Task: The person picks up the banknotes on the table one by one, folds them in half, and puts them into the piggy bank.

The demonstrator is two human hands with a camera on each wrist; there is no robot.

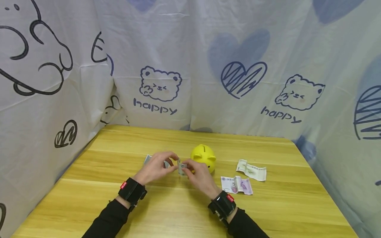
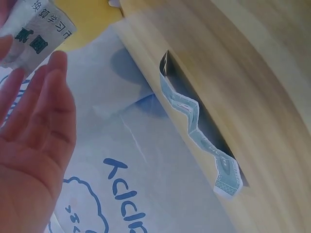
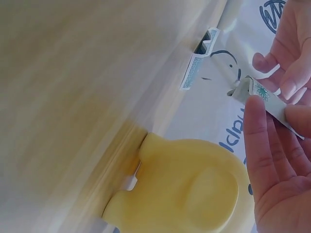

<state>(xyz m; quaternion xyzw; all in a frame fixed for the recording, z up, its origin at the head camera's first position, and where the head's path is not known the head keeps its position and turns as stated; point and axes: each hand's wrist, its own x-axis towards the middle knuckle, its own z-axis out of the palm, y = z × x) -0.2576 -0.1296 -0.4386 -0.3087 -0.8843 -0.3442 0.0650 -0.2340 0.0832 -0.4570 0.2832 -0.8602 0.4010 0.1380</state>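
Both hands meet over the middle of the table around a small folded banknote with green print. My left hand pinches its left edge between thumb and forefinger. From the other side, my right hand grips the note between thumb and fingers. Chinese characters show on the note in the left wrist view, and its layered fold in the right wrist view. Just behind the right hand stands a yellow piggy bank with a slot on top, its lower part partly hidden.
A creased blue-green banknote stands on edge behind the left hand. To the right, a purple banknote and a pale green one lie creased on the wooden table. A printed white curtain encloses the back and sides.
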